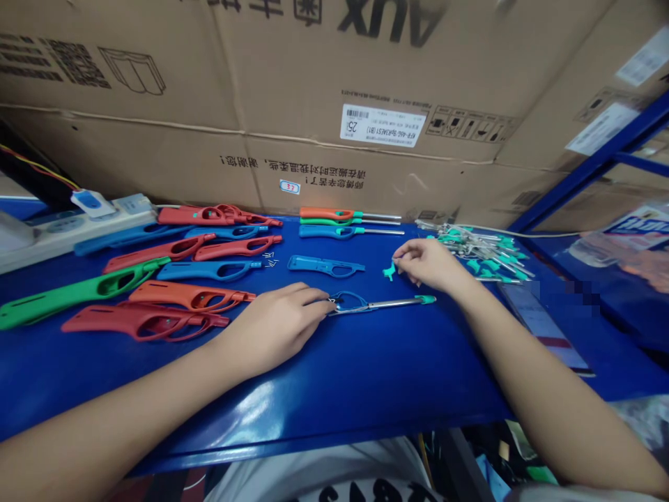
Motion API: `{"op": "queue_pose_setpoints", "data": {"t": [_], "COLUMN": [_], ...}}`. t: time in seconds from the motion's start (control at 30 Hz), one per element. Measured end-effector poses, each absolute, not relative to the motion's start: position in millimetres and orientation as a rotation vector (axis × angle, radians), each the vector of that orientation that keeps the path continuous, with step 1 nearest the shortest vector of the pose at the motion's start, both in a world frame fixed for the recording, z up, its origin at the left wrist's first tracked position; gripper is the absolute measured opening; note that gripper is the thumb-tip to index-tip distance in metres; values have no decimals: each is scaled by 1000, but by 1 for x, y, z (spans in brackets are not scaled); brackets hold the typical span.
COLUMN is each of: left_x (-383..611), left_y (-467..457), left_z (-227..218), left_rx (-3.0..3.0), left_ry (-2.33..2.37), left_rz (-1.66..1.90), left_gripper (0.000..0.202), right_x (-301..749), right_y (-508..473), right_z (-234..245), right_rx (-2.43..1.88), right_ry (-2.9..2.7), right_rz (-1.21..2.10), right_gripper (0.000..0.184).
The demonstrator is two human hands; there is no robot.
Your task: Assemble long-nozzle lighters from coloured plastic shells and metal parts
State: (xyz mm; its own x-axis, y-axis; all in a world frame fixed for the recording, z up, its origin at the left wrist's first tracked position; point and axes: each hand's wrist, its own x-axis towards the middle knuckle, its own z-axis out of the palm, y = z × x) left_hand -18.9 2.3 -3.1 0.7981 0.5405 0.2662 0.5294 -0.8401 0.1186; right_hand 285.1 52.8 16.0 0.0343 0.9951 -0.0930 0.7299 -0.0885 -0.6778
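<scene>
My left hand (285, 317) is curled over a blue long-nosed lighter (351, 301) on the table, covering most of its handle. From the lighter a metal barrel (391, 303) runs to the right, with a green piece (428, 300) at its tip. The thumb and fingertips of my right hand (426, 261) pinch a small green trigger (389, 272) just above the tabletop. Between and beyond my hands lies an empty blue lighter shell half (327, 266). To the right of my right hand is a heap of metal barrels with green parts (486, 254).
Red, blue, orange and green shell halves (172, 296) spread across the left. Several small pins (270, 260) lie beside them. Lighters with barrels (350, 222) are stacked at the back. A phone (543, 328) lies at right, a power strip (78, 226) at left. Cardboard (293, 97) walls the back.
</scene>
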Motion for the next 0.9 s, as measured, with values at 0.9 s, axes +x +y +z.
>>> {"op": "queue_pose_setpoints", "data": {"t": [0.9], "left_x": [-18], "left_y": [6], "left_z": [-5], "left_rx": [2624], "left_ry": [1030], "left_rz": [519], "left_gripper": [27], "right_x": [256], "right_y": [20], "right_z": [23], "right_rx": [-1090], "right_ry": [-2569], "right_rz": [681], "right_gripper": [9]}}
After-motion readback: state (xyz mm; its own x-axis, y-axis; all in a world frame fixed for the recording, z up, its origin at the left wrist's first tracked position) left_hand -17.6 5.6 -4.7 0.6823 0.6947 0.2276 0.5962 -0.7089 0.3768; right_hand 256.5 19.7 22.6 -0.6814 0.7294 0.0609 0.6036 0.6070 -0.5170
